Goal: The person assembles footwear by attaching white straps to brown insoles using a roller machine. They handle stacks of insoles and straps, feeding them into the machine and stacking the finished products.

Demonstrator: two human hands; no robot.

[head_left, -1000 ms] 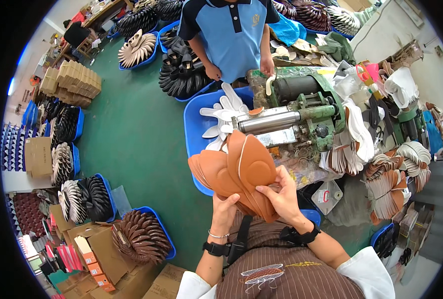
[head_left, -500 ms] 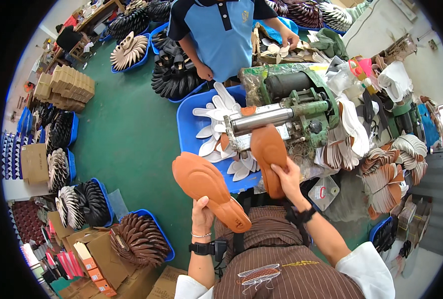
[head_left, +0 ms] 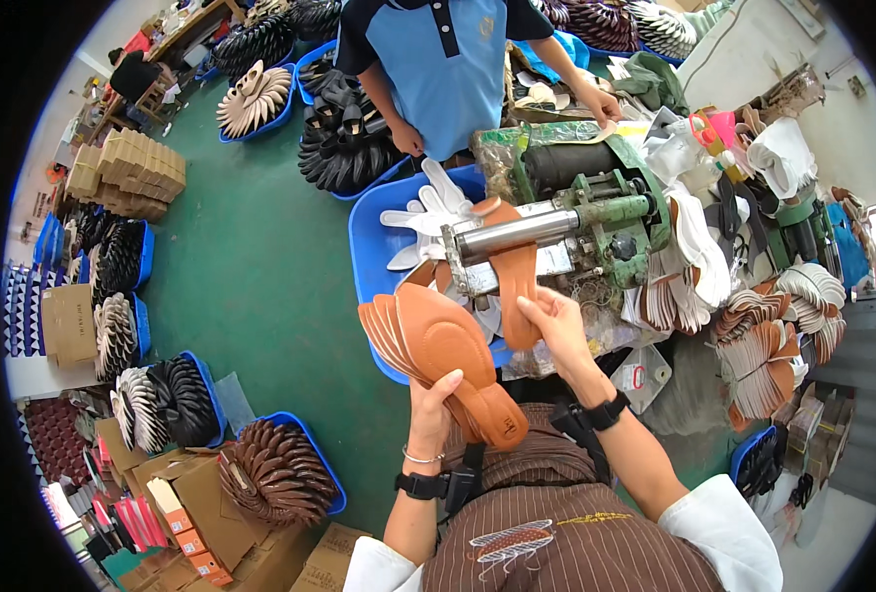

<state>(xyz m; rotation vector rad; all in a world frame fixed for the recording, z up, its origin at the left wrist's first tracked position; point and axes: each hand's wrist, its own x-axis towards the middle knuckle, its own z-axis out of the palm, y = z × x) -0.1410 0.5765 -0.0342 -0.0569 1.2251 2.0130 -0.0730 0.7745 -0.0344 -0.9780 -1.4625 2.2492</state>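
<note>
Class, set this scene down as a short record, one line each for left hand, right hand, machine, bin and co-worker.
Left hand: holds a fanned stack of tan insoles
Right hand: holds the near end of another tan insole
Machine: green, its shiny roller crossing in front of that insole
Bin: blue, containing white insole-shaped pieces
Co-worker: stands beyond the bin, blue shirt

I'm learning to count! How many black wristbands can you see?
2: the left wristband behind the left hand, the right wristband behind the right hand. Sleeves may hide others.
</note>
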